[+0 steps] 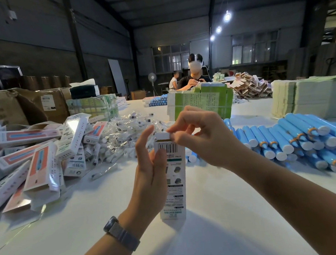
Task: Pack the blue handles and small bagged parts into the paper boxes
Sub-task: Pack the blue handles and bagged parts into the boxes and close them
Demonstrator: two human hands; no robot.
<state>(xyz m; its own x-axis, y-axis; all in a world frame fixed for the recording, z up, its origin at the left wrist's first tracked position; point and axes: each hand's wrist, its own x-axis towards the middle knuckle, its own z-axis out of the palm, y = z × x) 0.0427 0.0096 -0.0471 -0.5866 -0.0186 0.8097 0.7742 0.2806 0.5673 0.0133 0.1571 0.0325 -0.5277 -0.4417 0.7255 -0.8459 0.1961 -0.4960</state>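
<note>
Paper box (173,176) upright in left hand (150,170), thumb curled on it; right hand (201,138) apparently pinching top flap (162,136).

Bare counter (224,215) lies open in the near middle, reaching toward the viewer on both sides of the upright paper box (173,176) that the 2 hands hold there. To the left, a heap of packed boxes (31,158) blocks the way, with brown cartons (15,106) behind it. A mound of small bagged parts (122,132) fills the centre-left beyond the hands. On the right, rows of blue handles (299,140) crowd the counter, backed by a stack of flat sheets (313,95). A green bundle (201,101) stands straight ahead.
</note>
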